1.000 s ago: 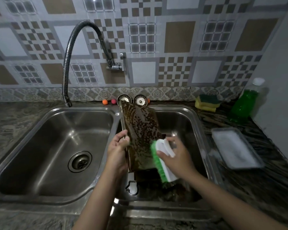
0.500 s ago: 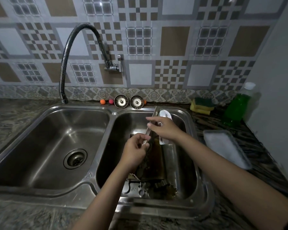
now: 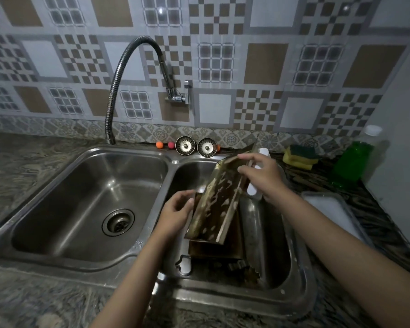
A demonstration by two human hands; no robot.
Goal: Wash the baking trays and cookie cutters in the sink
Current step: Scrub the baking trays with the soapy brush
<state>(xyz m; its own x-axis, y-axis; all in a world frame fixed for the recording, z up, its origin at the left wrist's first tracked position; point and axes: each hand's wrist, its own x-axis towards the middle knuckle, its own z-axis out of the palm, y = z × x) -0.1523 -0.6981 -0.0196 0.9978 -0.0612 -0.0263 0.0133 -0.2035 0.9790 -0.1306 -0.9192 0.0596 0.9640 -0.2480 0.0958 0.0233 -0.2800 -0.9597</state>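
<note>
Two hands work over the right basin (image 3: pixel 301 268) of a double sink, where a stained baking tray (image 3: pixel 217 204) stands tilted on its lower end, its upper corner leaning toward the back rim. The right hand (image 3: pixel 262 176) pinches the tray's top edge with fingertips while also holding a white brush (image 3: pixel 255 188) tucked against the palm; the brush's bristles cannot be seen. The left hand (image 3: pixel 175 215) sits at the tray's left edge, fingers loosely curled; whether it actually grips the metal or only touches it cannot be told. A second tray (image 3: pixel 213 249) lies flat beneath, and cookie cutters (image 3: pixel 242 268) rest on the basin floor nearer the person. The step in hand looks like turning the tray to reach its other face. To do that well, the left hand should probably take a firm hold on the edge first, so the right can let go and bring the brush round. Wet, greasy metal is likely to slip, so keeping the lower end planted on the tray below would steady it. A sponge (image 3: pixel 300 156), a green bottle (image 3: pixel 350 162) and a soapy dish (image 3: pixel 334 214) wait on the counter to the right; the tap (image 3: pixel 137 74) hangs over the left basin (image 3: pixel 57 209).
</note>
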